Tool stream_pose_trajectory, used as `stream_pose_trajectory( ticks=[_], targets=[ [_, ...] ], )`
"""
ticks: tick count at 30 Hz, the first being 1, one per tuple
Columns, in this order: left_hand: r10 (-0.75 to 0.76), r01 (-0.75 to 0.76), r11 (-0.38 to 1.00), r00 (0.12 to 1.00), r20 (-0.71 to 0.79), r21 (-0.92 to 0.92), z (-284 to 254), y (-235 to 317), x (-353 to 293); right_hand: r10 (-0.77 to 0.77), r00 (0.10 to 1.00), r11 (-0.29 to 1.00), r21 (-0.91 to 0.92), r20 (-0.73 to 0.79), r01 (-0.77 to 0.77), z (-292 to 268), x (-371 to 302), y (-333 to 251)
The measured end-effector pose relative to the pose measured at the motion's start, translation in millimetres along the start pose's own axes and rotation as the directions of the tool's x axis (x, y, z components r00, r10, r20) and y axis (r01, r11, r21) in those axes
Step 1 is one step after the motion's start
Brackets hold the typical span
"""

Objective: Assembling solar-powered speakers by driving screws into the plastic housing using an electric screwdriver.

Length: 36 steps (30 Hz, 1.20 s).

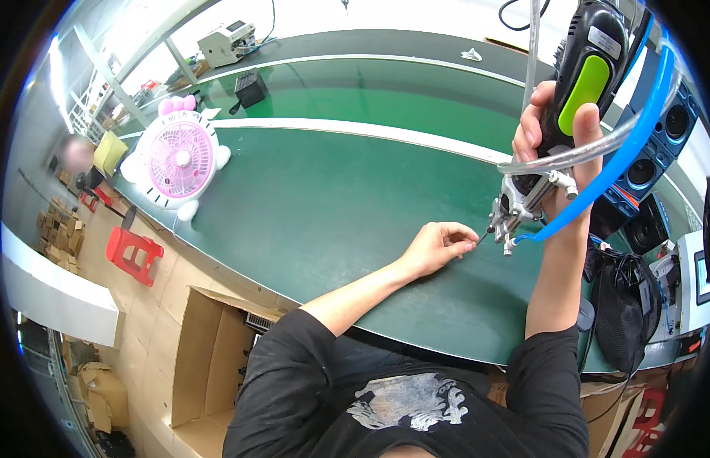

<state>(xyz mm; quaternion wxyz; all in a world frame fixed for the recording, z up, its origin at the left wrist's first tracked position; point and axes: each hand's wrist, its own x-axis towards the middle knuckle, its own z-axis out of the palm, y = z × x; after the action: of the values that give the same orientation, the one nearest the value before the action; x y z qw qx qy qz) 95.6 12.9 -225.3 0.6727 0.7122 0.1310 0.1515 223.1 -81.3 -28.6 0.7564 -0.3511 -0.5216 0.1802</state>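
My right hand (532,130) is wrapped round a black handheld electric screwdriver (584,90) with a bright green panel, held up over the right side of the green work table (332,183). At its lower end sits a silver metal nozzle head (514,210) with small fittings. A blue hose (626,164) and a clear tube (580,156) run to this head. My left hand (439,248) is just left of the nozzle, thumb and fingers pinched together at a thin dark tip that sticks out of it. Whether the fingers also hold something small cannot be made out.
A pink and white fan (179,159) stands at the table's left end. A black box (249,88) is farther back. Speakers (642,172), a black mesh bag (626,313) and a white device (689,278) crowd the right. An open carton (206,366) and red stool (133,254) are at left.
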Motion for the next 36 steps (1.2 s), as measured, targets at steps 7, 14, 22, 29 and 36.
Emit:
stream_pose_trajectory(
  ticks=[7, 14, 22, 29, 36],
  targets=[
    [-0.037, 0.036, 0.999, 0.999, 0.020, 0.040, 3.2, -1.7, -0.2, 0.003, 1.000, 1.000, 0.014, 0.018, -0.003, -0.6, -0.6, -3.8],
    [0.061, -0.062, 0.992, 0.998, 0.016, 0.108, 1.8, -2.4, -1.5, 0.006, 0.998, 1.000, 0.014, 0.069, -0.007, 0.5, -2.5, -5.9],
    [-0.044, 0.040, 0.997, 0.997, 0.063, 0.066, 1.4, 2.9, -3.4, 0.008, 0.999, 1.000, 0.020, 0.046, -0.009, 1.3, -2.7, -6.7],
    [0.044, -0.046, 0.997, 0.999, 0.030, 0.063, 6.0, -8.8, -0.8, 0.017, 0.998, 1.000, -0.019, 0.053, -0.016, -4.4, -3.5, -4.9],
    [0.067, -0.067, 0.990, 0.998, 0.001, 0.126, 5.9, -13.5, -0.7, 0.015, 1.000, 1.000, -0.018, 0.013, -0.015, -3.2, -4.0, -3.3]
  ],
)
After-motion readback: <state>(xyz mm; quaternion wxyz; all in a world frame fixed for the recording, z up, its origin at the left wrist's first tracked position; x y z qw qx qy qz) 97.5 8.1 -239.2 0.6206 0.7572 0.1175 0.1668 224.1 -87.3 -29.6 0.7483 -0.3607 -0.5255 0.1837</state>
